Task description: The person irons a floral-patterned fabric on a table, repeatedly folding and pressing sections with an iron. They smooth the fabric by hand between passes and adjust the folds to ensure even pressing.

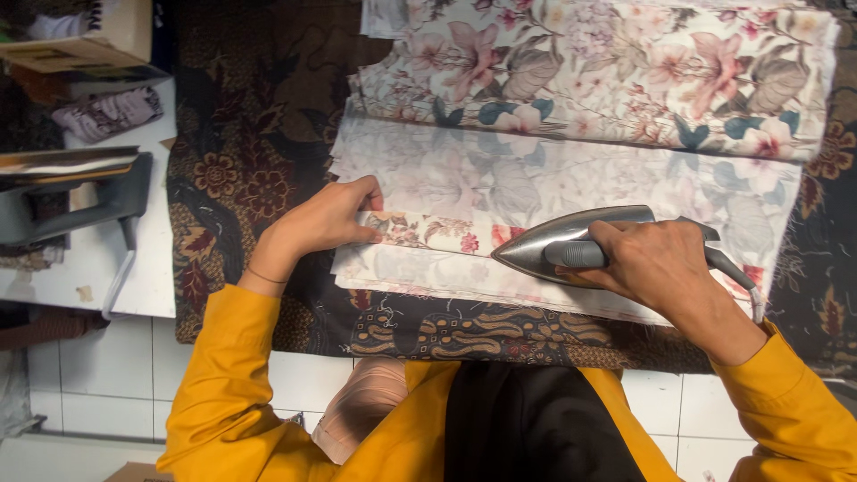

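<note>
The person in mustard-yellow sleeves is leaning over a work surface draped with a dark brown patterned cloth (259, 152). Their right hand (656, 263) is wrapping tightly around the dark handle of a grey metal pressing iron (571, 239), fingers curled fully over the grip. The iron is lying flat on the fabric with its pointed tip aiming toward the left hand, and the bulk of its body is sitting just left of the knuckles that are holding it.

Their left hand (330, 219) is pressing down on the end of a narrow folded strip of floral fabric (428, 230), pink and red blossoms on a pale ground. The fingers are lying close together and bent, with the fingertips pinning the strip's left end; I cannot tell whether the thumb is tucking under the edge. The strip is running from those fingertips straight to the iron's tip, so it is stretching between the two hands, with a short stretch showing between them.

Beneath the strip a stack of pale floral fabric pieces, wrong side up (536, 178), is spreading out, its left edges fanning slightly. Beyond it, farther from the person, a folded length of the same floral cloth, printed side up (625, 71), is lying across the top of the surface.

Off to the person's left, a white table (143, 268) is carrying a grey boxy machine (71, 201) and a cardboard box (89, 36). White floor tiles (98, 375) are showing below.
</note>
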